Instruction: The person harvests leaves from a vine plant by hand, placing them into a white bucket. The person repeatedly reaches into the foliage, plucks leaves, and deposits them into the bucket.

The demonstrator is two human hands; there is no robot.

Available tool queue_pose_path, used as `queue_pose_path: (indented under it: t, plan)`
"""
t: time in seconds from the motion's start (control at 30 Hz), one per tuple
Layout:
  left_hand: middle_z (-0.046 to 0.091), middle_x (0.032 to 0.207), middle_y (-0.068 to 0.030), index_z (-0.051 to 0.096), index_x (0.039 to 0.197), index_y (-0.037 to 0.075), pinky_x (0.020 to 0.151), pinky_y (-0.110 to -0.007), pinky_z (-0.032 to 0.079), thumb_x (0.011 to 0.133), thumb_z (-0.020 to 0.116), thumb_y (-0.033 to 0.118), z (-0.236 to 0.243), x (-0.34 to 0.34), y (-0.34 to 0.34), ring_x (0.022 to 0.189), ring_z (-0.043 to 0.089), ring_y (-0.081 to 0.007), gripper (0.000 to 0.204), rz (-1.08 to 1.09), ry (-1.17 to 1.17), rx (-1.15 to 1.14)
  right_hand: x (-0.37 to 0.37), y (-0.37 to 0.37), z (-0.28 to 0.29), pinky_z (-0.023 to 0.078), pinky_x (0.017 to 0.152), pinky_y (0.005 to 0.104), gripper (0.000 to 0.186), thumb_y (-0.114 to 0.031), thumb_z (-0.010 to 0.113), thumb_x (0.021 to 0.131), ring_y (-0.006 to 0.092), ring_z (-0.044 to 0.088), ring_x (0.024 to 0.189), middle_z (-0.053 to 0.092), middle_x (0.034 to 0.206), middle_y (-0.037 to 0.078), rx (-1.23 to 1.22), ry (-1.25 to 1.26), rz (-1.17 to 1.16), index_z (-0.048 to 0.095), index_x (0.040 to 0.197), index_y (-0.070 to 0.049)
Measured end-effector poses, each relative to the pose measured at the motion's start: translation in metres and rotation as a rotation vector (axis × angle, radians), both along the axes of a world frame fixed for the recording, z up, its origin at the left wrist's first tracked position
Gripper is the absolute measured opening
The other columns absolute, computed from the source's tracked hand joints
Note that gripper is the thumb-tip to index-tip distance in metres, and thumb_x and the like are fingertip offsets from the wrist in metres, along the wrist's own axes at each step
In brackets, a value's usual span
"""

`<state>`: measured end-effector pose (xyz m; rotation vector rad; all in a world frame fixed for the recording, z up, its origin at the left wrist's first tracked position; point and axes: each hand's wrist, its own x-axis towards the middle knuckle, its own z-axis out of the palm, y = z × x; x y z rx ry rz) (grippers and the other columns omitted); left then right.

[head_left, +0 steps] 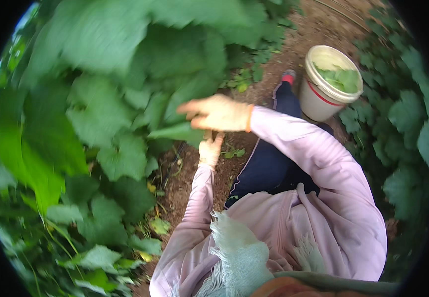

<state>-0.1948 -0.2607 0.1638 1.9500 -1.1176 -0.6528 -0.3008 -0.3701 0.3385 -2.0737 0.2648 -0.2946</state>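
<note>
My right hand point(217, 113) reaches left among the broad green leaves, its fingers stretched out and slightly blurred, with nothing visible in them. Just below it, my left hand point(210, 150) points upward, its fingertips partly covered by the right hand and a leaf. A green leaf point(179, 132) meets the left hand's fingers, which look closed on its edge. Both hands wear pale, thin gloves; an orange band circles the right wrist. Large lobed leaves point(100, 106) hang close to the fingertips.
A white bucket point(318, 101) with a red stripe stands on the soil to the right, green leaves point(342, 79) inside it. My dark-trousered leg point(264, 161) extends beside it. Dense foliage point(405, 158) borders the right side; brown soil point(177, 190) lies below the left-hand plants.
</note>
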Motion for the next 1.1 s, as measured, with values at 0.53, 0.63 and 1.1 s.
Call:
queue_pose_path:
  t: [0.53, 0.63, 1.1]
  plan:
    - [0.056, 0.12, -0.0171, 0.045, 0.128, -0.004, 0.091, -0.028, 0.044, 0.09, 0.053, 0.009, 0.028, -0.05, -0.157, 0.099, 0.057, -0.0173, 0.041, -0.253, 0.489, -0.389, -0.273, -0.116, -0.134, 0.038, 0.099, 0.0559, 0.096, -0.05, 0.071, 0.076, 0.045, 0.023, 0.134, 0.008, 0.152, 0.019, 1.213, -0.695, -1.479, 0.018, 0.146, -0.011]
    - [0.061, 0.112, -0.0146, 0.052, 0.122, -0.001, 0.089, -0.03, 0.046, 0.089, 0.055, 0.004, 0.041, -0.064, -0.184, 0.098, 0.059, -0.0185, 0.034, -0.23, 0.408, -0.469, -0.332, -0.123, -0.161, 0.038, 0.093, 0.0616, 0.099, -0.056, 0.071, 0.072, 0.0472, 0.017, 0.134, 0.01, 0.152, 0.017, 1.128, -0.854, -1.857, 0.023, 0.145, -0.008]
    - [0.062, 0.104, -0.0143, 0.058, 0.111, 0.003, 0.085, -0.039, 0.047, 0.084, 0.062, 0.012, 0.061, -0.102, -0.215, 0.097, 0.059, -0.0327, 0.028, -0.563, -0.143, -0.552, -0.446, -0.226, -0.195, 0.057, 0.071, 0.0505, 0.05, -0.019, 0.051, 0.078, 0.0389, 0.062, 0.095, 0.056, 0.116, 0.023, 1.257, -0.335, -1.745, 0.04, 0.121, 0.005]
